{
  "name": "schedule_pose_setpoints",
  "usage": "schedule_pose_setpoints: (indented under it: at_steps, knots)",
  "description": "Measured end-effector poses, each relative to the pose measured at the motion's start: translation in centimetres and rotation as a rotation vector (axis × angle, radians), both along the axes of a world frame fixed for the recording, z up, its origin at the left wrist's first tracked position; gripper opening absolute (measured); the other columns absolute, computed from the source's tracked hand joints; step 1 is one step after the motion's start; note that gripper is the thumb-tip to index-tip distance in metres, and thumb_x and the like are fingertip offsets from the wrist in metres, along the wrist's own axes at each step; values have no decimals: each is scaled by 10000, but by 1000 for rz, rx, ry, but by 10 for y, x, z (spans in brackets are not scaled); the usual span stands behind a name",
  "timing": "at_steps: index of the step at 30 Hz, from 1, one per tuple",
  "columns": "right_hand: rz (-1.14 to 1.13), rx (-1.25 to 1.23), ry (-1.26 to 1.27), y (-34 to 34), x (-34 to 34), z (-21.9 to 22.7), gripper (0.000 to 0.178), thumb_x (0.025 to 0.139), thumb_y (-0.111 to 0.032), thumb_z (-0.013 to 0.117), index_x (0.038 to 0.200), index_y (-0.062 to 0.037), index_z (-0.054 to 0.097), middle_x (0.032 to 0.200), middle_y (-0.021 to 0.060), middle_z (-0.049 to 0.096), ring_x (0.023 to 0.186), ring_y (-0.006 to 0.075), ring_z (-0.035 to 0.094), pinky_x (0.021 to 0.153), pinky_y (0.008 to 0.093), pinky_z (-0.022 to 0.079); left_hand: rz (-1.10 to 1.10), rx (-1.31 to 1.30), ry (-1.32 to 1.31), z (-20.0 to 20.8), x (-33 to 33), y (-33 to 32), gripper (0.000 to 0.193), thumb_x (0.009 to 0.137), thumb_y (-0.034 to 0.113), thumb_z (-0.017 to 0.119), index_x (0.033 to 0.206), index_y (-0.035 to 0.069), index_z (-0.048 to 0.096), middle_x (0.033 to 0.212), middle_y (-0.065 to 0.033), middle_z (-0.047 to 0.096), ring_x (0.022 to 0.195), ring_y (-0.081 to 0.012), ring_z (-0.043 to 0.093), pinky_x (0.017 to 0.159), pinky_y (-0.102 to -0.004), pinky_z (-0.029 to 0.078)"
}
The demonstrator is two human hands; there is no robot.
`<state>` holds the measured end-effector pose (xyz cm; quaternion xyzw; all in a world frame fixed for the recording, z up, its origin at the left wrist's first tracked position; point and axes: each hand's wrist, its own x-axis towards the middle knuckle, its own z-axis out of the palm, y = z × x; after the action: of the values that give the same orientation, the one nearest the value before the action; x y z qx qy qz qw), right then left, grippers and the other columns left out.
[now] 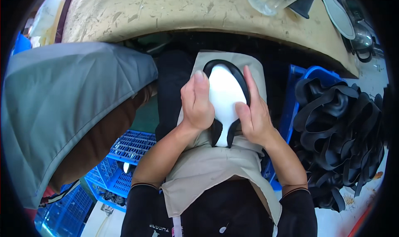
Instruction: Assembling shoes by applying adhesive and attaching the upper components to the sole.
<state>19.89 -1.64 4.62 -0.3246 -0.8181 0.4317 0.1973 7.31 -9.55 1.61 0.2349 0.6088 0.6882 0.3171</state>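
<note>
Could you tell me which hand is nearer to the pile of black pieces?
Right: the right hand is on the right side of the white piece, left of the pile of black pieces; the left hand is farther away, on that piece's left side.

A beige apron (203, 164) covers a black short-sleeved shirt (203, 206) with white markings (223, 229).
</note>
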Motion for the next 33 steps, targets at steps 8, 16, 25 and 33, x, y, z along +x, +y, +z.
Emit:
schedule_pose_setpoints:
  at_steps: [8,16,25,33]
  knots:
    - [447,29,143,50,-17,50,494,932,-203,608,1369,27,609,1032,178,730,757,273,656,723,320,526,-161,144,-71,22,-8,-7,522,1113,363,357,729,38,494,659,7,436,608,-115,326,549,-293,327]
    - [350,-190,268,35,-44,76,489,964,-162,605,1405,46,558,990,174,728,710,272,647,678,298,516,-636,73,-10,63,-94,-15,428,1042,238,514,678,13,524,599,-21,446,552,-144,329,530,-292,326]
    - [27,-843,167,38,-13,18,593,1074,-417,430,1430,50,512,1126,156,717,964,259,680,889,321,509,44,-145,-39,66,-115,-16,285,1000,182,569,822,-22,659,771,-59,632,652,-126,508,631,-287,437]
    - [-498,-1271,779,74,-20,1,560,1085,-409,388,1294,50,629,1117,143,714,975,215,667,903,303,491,174,203,-437,12,-42,-67,459,1086,327,461,1266,-68,609,1235,-192,674,1160,-260,650,1029,-393,501]
